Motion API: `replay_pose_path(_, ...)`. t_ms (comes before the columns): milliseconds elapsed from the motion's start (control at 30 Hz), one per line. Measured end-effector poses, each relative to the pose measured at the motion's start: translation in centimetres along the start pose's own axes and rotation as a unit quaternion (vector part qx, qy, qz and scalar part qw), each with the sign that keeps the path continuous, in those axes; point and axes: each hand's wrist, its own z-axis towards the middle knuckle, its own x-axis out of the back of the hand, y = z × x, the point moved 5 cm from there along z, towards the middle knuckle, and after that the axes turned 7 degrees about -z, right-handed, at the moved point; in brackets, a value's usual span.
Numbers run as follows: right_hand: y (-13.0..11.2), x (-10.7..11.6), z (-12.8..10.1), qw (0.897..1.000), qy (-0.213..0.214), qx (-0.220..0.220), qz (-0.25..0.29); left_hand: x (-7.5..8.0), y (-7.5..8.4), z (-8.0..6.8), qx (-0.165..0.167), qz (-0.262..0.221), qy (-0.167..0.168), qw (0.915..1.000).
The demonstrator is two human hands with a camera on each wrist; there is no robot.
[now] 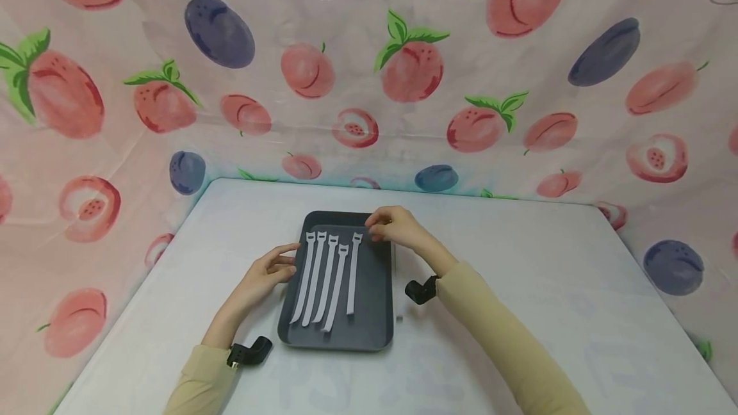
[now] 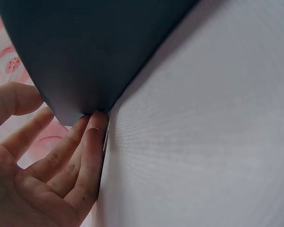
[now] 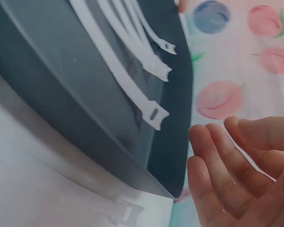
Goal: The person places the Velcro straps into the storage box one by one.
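Observation:
Several white hook-and-loop cable ties (image 1: 331, 277) lie lengthwise in a dark grey rectangular tray (image 1: 371, 332), their slotted heads toward the far end. One tie (image 3: 128, 92) lies apart, right of the others. My left hand (image 1: 262, 277) is at the tray's left side, its fairly straight fingers (image 2: 90, 156) touching the outer wall low down and the thumb higher. Over the far right corner of the tray is my right hand (image 1: 398, 226), fingers loosely bent. In the right wrist view its fingertips (image 3: 199, 137) hold nothing and are near the tray's far edge.
Another white cable tie (image 3: 128, 213) lies on the white table (image 1: 519, 312), outside the tray along its right side. Black wrist cameras (image 1: 423, 289) sit on both forearms. A fruit-printed cloth (image 1: 346, 69) hangs behind the table and down its left side.

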Motion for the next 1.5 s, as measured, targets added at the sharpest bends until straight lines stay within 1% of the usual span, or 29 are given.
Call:
replay_pose_path(100, 0.2, 0.5, -0.6, 1.0, 0.0, 0.01, 0.01, 0.1, 0.0, 0.0, -0.001, 0.002, 0.0, 1.0)
replay_pose_path(167, 0.3, 0.8, -1.0, 0.999, 0.002, 0.018, 0.027, 0.1, 0.0, 0.0, -0.002, 0.002, -0.002, 1.0)
replay_pose_path(200, 0.0, 1.1, -1.4, 0.999, 0.003, 0.02, 0.035, 0.1, 0.0, 0.0, -0.004, 0.001, -0.002, 1.0)
replay_pose_path(300, 0.4, 1.5, -2.0, 0.998, 0.01, 0.035, 0.054, 0.1, 0.0, 0.0, -0.005, -0.001, -0.003, 1.0)
replay_pose_path(400, 1.1, 1.8, -2.6, 0.997, 0.022, 0.041, 0.061, 0.0, 0.0, 0.0, -0.004, -0.001, -0.004, 1.0)
replay_pose_path(433, 1.7, 1.7, -2.5, 0.997, 0.026, 0.043, 0.065, 0.0, 0.0, 0.0, -0.002, -0.001, -0.003, 1.0)
replay_pose_path(667, 3.5, 1.6, -3.3, 0.994, 0.048, 0.03, 0.095, 0.0, -0.1, -0.1, 0.005, 0.002, -0.006, 1.0)
replay_pose_path(1067, 6.0, 1.5, -3.3, 0.988, 0.108, 0.017, 0.11, 0.0, 0.0, -0.1, -0.004, 0.001, -0.007, 1.0)
replay_pose_path(1267, 7.0, 1.3, -3.5, 0.982, 0.136, 0.008, 0.13, -0.1, -0.1, -0.1, -0.004, -0.004, -0.011, 0.9999)
replay_pose_path(1500, 8.1, 1.2, -3.0, 0.977, 0.146, -0.005, 0.155, 0.0, 0.1, -0.2, -0.005, 0.0, -0.01, 0.9999)
